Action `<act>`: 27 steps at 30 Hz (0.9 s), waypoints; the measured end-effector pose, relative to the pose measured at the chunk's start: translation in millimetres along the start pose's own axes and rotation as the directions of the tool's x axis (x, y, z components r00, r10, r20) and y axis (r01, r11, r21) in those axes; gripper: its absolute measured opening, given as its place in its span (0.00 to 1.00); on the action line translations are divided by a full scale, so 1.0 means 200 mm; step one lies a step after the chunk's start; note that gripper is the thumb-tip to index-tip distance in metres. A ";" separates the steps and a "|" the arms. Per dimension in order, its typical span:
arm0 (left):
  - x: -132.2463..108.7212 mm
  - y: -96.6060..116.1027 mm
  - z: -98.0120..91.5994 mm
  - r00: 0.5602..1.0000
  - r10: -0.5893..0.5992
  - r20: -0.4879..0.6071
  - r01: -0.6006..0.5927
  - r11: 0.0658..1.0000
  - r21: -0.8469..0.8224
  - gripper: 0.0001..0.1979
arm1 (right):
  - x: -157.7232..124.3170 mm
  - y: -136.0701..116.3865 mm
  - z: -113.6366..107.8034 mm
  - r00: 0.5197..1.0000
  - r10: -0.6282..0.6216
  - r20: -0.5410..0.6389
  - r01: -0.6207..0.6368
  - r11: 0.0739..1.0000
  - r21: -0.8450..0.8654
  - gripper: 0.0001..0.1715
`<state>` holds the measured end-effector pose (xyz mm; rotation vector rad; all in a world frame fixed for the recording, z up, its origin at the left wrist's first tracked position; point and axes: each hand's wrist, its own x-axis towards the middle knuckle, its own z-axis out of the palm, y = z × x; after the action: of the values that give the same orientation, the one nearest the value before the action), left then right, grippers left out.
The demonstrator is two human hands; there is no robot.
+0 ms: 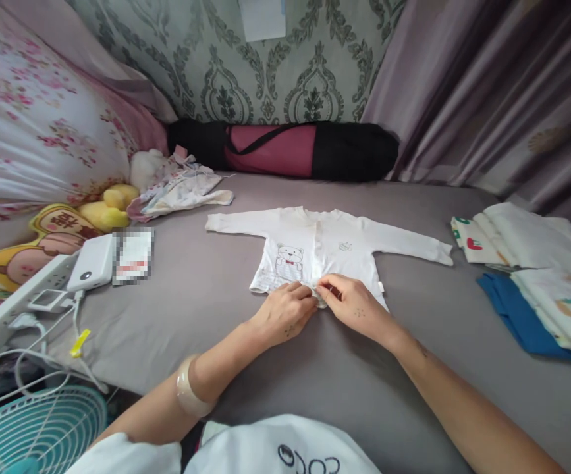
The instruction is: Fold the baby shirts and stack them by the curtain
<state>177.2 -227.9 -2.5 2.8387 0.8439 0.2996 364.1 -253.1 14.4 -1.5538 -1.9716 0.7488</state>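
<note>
A small white long-sleeved baby shirt lies spread out on the grey bed sheet, its sleeves stretched to both sides and its collar away from me. A bear is printed on its left half, beside the front placket. At the bottom of that placket, my left hand is closed with its fingers pinching the hem. My right hand pinches the same hem edge just beside it, thumb and forefinger together. A bit of bunched fabric shows between the two hands; any fastener there is hidden by my fingers.
Folded clothes lie in stacks at the right, with a blue garment among them. On the left are a power strip, a white power bank, cables, plush toys and a teal fan. A long black-and-maroon bag rests along the wall.
</note>
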 end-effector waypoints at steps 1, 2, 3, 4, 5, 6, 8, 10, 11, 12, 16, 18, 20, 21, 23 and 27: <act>-0.01 0.00 -0.01 1.000 0.012 -0.001 -0.012 0.999 -0.030 0.15 | 0.00 0.00 0.01 1.000 -0.002 0.012 0.002 1.000 -0.017 0.11; -0.02 0.01 -0.02 1.000 0.026 -0.006 -0.027 0.997 -0.073 0.15 | 0.00 0.00 0.01 1.000 -0.003 0.025 0.004 1.000 -0.030 0.11; -0.03 0.01 -0.03 0.999 0.042 -0.013 -0.043 0.990 -0.131 0.15 | 0.00 0.01 0.02 0.999 -0.012 0.045 0.014 0.999 -0.041 0.12; -0.04 0.01 -0.03 0.998 0.054 -0.021 -0.057 0.978 -0.201 0.15 | 0.00 0.01 0.02 0.997 -0.028 0.076 0.032 0.998 -0.050 0.13; -0.05 0.00 -0.04 0.998 0.053 -0.033 -0.060 0.960 -0.274 0.15 | 0.00 0.01 0.02 0.992 -0.050 0.114 0.057 0.997 -0.056 0.14; -0.06 -0.01 -0.05 0.998 0.028 -0.048 -0.042 0.939 -0.341 0.15 | 0.00 0.01 0.01 0.985 -0.074 0.157 0.084 0.994 -0.062 0.14; -0.07 -0.06 -0.08 0.988 -0.131 -0.088 0.081 0.901 -0.426 0.17 | 0.02 0.01 -0.02 0.963 -0.112 0.244 0.137 0.987 -0.089 0.14; -0.09 -0.14 -0.10 0.907 -0.393 -0.149 0.298 0.851 -0.431 0.19 | 0.06 -0.02 -0.06 0.945 -0.117 0.304 0.168 0.975 -0.144 0.14; -0.10 -0.18 -0.10 0.836 -0.518 -0.181 0.415 0.812 -0.411 0.18 | 0.09 -0.04 -0.08 0.944 -0.118 0.309 0.178 0.969 -0.173 0.15; -0.11 -0.23 -0.11 0.762 -0.615 -0.200 0.517 0.765 -0.383 0.18 | 0.14 -0.06 -0.08 0.947 -0.122 0.296 0.186 0.963 -0.197 0.17; -0.18 -0.36 -0.09 0.653 -0.750 -0.106 0.706 0.654 -0.272 0.15 | 0.38 -0.11 0.01 0.963 -0.210 0.171 0.248 0.938 -0.241 0.18; -0.20 -0.38 -0.09 0.668 -0.742 -0.052 0.712 0.658 -0.247 0.17 | 0.51 -0.11 0.11 0.941 -0.278 0.191 0.324 0.905 -0.276 0.20; -0.20 -0.38 -0.08 0.672 -0.740 -0.016 0.717 0.657 -0.235 0.18 | 0.60 -0.09 0.21 0.929 -0.298 0.221 0.359 0.873 -0.329 0.23; -0.20 -0.37 -0.08 0.669 -0.743 0.005 0.724 0.650 -0.231 0.18 | 0.63 -0.07 0.26 0.931 -0.283 0.230 0.351 0.866 -0.357 0.25; -0.19 -0.36 -0.09 0.656 -0.754 0.045 0.743 0.634 -0.215 0.18 | 0.66 -0.05 0.32 0.946 -0.221 0.239 0.303 0.865 -0.400 0.29; -0.19 -0.34 -0.10 0.649 -0.757 0.080 0.756 0.629 -0.182 0.16 | 0.66 -0.01 0.37 0.954 -0.154 0.258 0.255 0.867 -0.429 0.34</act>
<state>106.1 -190.3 -3.5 2.0314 1.7883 0.2390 283.8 -133.1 -29.7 -1.5209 -2.5731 0.3880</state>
